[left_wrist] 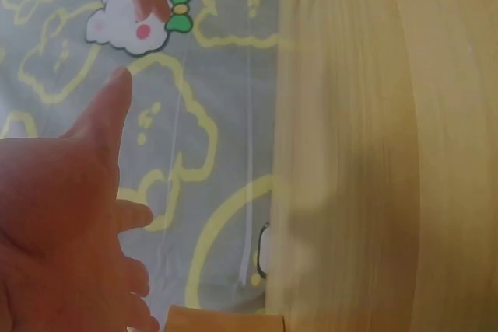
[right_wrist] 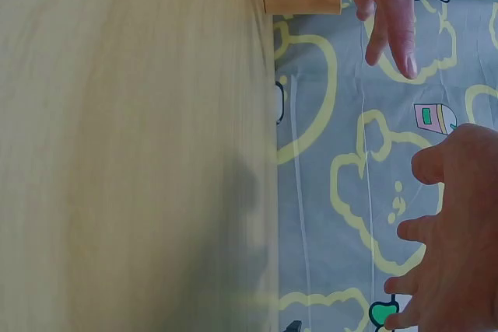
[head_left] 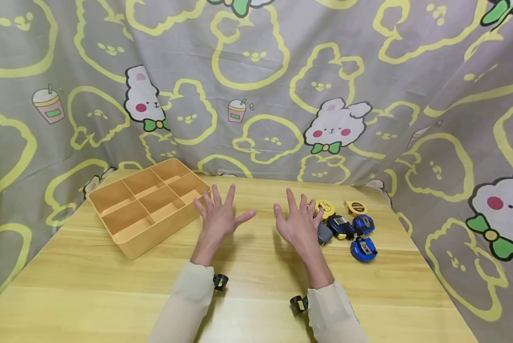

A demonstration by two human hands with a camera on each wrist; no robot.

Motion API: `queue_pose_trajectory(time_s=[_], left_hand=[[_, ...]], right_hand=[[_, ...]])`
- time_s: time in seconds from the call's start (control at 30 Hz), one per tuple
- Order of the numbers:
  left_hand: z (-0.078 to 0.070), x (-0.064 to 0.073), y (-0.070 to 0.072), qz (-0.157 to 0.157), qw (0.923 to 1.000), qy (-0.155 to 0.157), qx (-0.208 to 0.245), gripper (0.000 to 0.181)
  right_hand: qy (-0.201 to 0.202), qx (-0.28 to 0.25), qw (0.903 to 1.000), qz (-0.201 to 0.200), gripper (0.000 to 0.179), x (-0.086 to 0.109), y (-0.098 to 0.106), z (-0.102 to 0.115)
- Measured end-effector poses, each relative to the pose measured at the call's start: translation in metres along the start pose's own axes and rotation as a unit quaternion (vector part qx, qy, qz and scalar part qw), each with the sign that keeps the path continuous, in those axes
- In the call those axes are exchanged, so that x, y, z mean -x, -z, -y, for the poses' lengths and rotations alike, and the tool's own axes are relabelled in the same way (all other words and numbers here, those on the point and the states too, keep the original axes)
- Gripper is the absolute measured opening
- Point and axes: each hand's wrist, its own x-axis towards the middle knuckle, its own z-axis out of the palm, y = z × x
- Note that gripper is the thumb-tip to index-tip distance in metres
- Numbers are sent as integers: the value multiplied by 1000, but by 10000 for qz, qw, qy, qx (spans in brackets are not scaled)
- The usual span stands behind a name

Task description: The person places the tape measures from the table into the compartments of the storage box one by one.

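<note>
Both hands are held over the table with fingers spread and nothing in them. My left hand [head_left: 219, 217] is close to the right side of an orange box with six compartments [head_left: 153, 237]; its fingertips overlap the box's corner in the head view. My right hand [head_left: 299, 224] is nearest a cluster of tape measures and partly covers a grey one [head_left: 324, 234]. Around that lie a yellow tape measure [head_left: 325, 208], another yellow one [head_left: 356, 207], a dark blue one [head_left: 341, 226] and two blue ones, one behind [head_left: 363, 224] and one in front [head_left: 364, 249].
The light wooden table [head_left: 256, 286] ends at a grey curtain [head_left: 265, 62] with yellow outlines and white rabbits, which hangs behind and along both sides. A small black camera is strapped to each wrist, left [head_left: 220, 282] and right [head_left: 298, 304].
</note>
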Motion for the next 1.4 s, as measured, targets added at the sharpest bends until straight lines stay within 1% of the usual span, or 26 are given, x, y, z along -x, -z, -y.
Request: queue_pose_trajectory(time_s=[0.3, 0.5, 0.6, 0.7, 0.8, 0.93, 1.0, 1.13, 1.27, 1.4], left_hand=[[2, -2, 1, 90, 9999, 47, 53, 103], [10, -6, 6, 147, 9996, 204, -126, 105], [17, -7, 11, 122, 9992, 308, -232, 106], [26, -8, 19, 83, 9989, 414, -209, 106], [35, -9, 27, 123, 9986, 518, -59, 107], [51, -8, 39, 205, 9967, 759, 176, 108], [60, -6, 46, 184, 9953, 903, 312, 107], [74, -1, 58, 47, 9918, 1112, 634, 102], [86, 3, 64, 32, 9898, 1267, 656, 102], [94, 5, 67, 81, 9887, 1331, 687, 102]], right_hand=[[25, -52, 10000, -51, 68, 0, 2, 1], [55, -84, 9999, -78, 68, 0, 2, 0], [72, -155, 9998, -70, 68, 0, 2, 0], [96, -203, 9997, -75, 67, 0, 1, 0], [112, -213, 9997, -75, 67, 0, 1, 0], [95, -183, 9998, -48, 66, 0, 2, 1], [87, -160, 9998, -50, 66, 0, 2, 1], [79, -142, 9998, -73, 66, 0, 1, 2], [72, -125, 9999, -68, 67, -1, 0, 1], [111, -93, 9999, -63, 71, -2, 1, 2]])
